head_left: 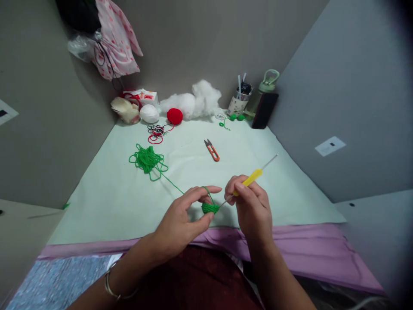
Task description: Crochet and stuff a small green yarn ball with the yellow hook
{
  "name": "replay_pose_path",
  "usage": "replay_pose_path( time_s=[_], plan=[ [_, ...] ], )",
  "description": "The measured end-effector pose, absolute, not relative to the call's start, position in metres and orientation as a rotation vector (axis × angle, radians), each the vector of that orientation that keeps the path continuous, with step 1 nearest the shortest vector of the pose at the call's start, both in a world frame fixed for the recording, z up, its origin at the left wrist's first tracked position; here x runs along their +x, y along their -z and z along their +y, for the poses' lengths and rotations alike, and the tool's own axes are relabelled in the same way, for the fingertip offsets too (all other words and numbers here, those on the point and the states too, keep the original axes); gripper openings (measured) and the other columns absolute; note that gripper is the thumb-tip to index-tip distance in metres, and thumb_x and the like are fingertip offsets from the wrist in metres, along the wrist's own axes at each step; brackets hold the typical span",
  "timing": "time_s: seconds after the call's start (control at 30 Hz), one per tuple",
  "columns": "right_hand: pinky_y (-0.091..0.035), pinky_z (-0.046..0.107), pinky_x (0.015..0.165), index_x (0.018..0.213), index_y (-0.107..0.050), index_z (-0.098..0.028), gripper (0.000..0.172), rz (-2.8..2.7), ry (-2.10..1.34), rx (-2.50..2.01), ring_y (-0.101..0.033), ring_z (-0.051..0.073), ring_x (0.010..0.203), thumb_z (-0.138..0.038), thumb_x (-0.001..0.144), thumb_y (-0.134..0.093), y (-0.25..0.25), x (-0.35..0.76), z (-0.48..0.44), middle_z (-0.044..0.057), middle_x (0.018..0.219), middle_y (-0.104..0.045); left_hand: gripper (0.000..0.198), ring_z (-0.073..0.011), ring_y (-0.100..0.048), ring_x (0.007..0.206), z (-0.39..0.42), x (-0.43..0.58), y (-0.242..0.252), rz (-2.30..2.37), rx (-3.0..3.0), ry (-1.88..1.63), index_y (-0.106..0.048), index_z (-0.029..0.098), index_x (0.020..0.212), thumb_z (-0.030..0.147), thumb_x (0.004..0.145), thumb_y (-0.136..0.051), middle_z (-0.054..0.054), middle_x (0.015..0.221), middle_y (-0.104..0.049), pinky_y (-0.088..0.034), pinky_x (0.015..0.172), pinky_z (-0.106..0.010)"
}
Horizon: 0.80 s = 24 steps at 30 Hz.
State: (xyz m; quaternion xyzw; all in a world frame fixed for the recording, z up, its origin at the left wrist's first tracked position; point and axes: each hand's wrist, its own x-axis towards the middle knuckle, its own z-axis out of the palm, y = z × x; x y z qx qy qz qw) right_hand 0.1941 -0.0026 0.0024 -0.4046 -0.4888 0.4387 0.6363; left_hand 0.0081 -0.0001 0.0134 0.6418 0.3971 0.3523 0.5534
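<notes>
A small green crocheted piece is held between the thumb and fingers of my left hand, over the front of the table. Green yarn loops over the raised left index finger and runs back to a loose green yarn heap on the left. In my right hand is a crochet hook with a yellow handle, gripped between thumb and fingers. Its lower metal end meets the right edge of the green piece; the other metal end points up and right. Whether that tip sits inside a stitch is too small to tell.
Orange thread snips lie mid-table. Along the back are a red yarn ball, a white ball, white stuffing, small green pieces, a pen cup, a bottle and a phone. Grey partitions enclose the table.
</notes>
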Motion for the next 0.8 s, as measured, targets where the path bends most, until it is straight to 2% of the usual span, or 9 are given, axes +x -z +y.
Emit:
replay_pose_path(
  time_s=[0.3, 0.47, 0.57, 0.7, 0.8],
  plan=[
    [-0.044, 0.030, 0.064, 0.081, -0.065, -0.020, 0.025, -1.387, -0.752, -0.906, -0.056, 0.015, 0.069, -0.023, 0.104, -0.058, -0.001, 0.194, -0.014, 0.000, 0.074, -0.061, 0.050, -0.0189, -0.063, 0.096, 0.002, 0.005, -0.010, 0.902, 1.469, -0.745, -0.071, 0.029, 0.135, 0.018, 0.086, -0.066, 0.000, 0.097, -0.065, -0.048, 0.099, -0.036],
    [-0.042, 0.029, 0.058, 0.074, -0.064, -0.019, 0.031, -1.288, -1.042, -0.891, -0.051, 0.014, 0.061, -0.033, 0.102, -0.061, -0.005, 0.194, -0.006, 0.000, 0.067, -0.056, 0.047, -0.0201, -0.063, 0.099, 0.002, 0.003, -0.009, 0.906, 1.439, -0.766, -0.074, 0.028, 0.129, 0.017, 0.085, -0.069, -0.001, 0.099, -0.066, -0.046, 0.103, -0.038],
    [-0.046, 0.029, 0.057, 0.078, -0.069, -0.018, 0.029, -1.178, -1.177, -0.829, -0.053, 0.014, 0.059, -0.037, 0.100, -0.065, -0.003, 0.190, -0.003, 0.000, 0.069, -0.060, 0.045, -0.0207, -0.064, 0.103, 0.001, 0.005, -0.006, 0.866, 1.295, -0.834, -0.074, 0.028, 0.129, 0.020, 0.084, -0.075, -0.001, 0.099, -0.067, -0.046, 0.105, -0.038],
    [-0.052, 0.030, 0.069, 0.097, -0.080, -0.024, 0.017, -1.303, -0.960, -0.818, -0.065, 0.016, 0.078, -0.031, 0.102, -0.066, 0.006, 0.184, -0.009, 0.004, 0.089, -0.073, 0.056, -0.0197, -0.066, 0.105, 0.000, 0.009, -0.001, 0.774, 1.006, -0.893, -0.071, 0.027, 0.135, 0.027, 0.081, -0.086, -0.001, 0.099, -0.066, -0.049, 0.102, -0.035],
    [-0.055, 0.034, 0.077, 0.101, -0.083, -0.027, 0.017, -1.380, -0.804, -0.846, -0.069, 0.020, 0.091, -0.028, 0.103, -0.066, 0.009, 0.182, -0.013, 0.005, 0.095, -0.077, 0.057, -0.0172, -0.065, 0.103, -0.001, 0.009, 0.001, 0.755, 0.949, -0.911, -0.072, 0.028, 0.133, 0.026, 0.079, -0.091, -0.001, 0.098, -0.067, -0.050, 0.103, -0.032]
  ],
)
